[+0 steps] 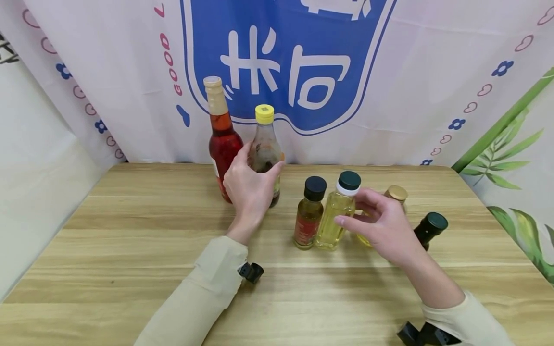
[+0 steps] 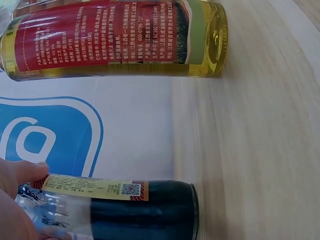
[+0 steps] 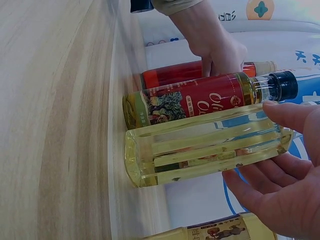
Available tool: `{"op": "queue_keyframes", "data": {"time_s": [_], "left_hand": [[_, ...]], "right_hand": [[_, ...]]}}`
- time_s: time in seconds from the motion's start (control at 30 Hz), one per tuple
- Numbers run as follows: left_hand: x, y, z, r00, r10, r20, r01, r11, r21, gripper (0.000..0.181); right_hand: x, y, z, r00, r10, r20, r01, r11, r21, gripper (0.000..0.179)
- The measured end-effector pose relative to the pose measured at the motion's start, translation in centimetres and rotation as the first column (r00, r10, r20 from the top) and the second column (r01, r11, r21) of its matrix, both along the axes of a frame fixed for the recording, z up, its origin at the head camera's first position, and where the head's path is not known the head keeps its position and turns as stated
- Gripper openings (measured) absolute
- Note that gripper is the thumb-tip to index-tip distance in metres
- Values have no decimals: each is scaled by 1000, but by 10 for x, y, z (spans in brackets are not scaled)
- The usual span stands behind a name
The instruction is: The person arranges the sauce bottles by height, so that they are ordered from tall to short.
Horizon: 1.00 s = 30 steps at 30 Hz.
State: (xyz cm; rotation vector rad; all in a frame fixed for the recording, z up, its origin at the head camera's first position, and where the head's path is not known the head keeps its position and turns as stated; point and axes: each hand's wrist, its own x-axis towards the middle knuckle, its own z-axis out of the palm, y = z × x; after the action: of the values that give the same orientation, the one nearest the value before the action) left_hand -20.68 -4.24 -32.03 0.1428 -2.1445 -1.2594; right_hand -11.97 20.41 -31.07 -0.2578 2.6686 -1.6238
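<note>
My left hand [image 1: 250,190] grips a clear glass bottle with a yellow cap [image 1: 265,137] and dark liquid low inside, upright near the back edge of the table. In the left wrist view, its fingertips lie by the pale label strip on this bottle [image 2: 145,215]. My right hand [image 1: 387,228] holds a square-sided bottle of pale yellow oil [image 1: 333,218] with a dark green cap, thumb on one side and fingers on the other. Close to its left stands a smaller olive oil bottle [image 1: 308,226] with a black cap and red label.
A tall bottle of red liquid [image 1: 222,144] stands just left of the yellow-capped one. Behind and right of my right hand are a gold-capped bottle [image 1: 396,193] and a dark green bottle [image 1: 428,229]. A printed white curtain [image 1: 415,86] hangs behind the wooden table [image 1: 130,230].
</note>
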Motion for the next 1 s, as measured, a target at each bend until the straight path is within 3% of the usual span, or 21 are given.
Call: {"op": "queue_keyframes", "data": {"time_s": [0.23,0.5,1.0], "left_hand": [[-2,1,-6,1000,-20,-14,20,1000,-8,74],[3,1,-14,995,-22,-100,23,1000,15,73],[5,3,-13,994,-14,-107,22,997,77,70]], "right_hand": [[0,0,-1,1000,2,-2,-2,1000,-2,46],[-1,0,-3,1000,8,-6,-8,1000,-16,45],[-1,1,-3,1000,3,-10,-3,1000,-12,44]]}}
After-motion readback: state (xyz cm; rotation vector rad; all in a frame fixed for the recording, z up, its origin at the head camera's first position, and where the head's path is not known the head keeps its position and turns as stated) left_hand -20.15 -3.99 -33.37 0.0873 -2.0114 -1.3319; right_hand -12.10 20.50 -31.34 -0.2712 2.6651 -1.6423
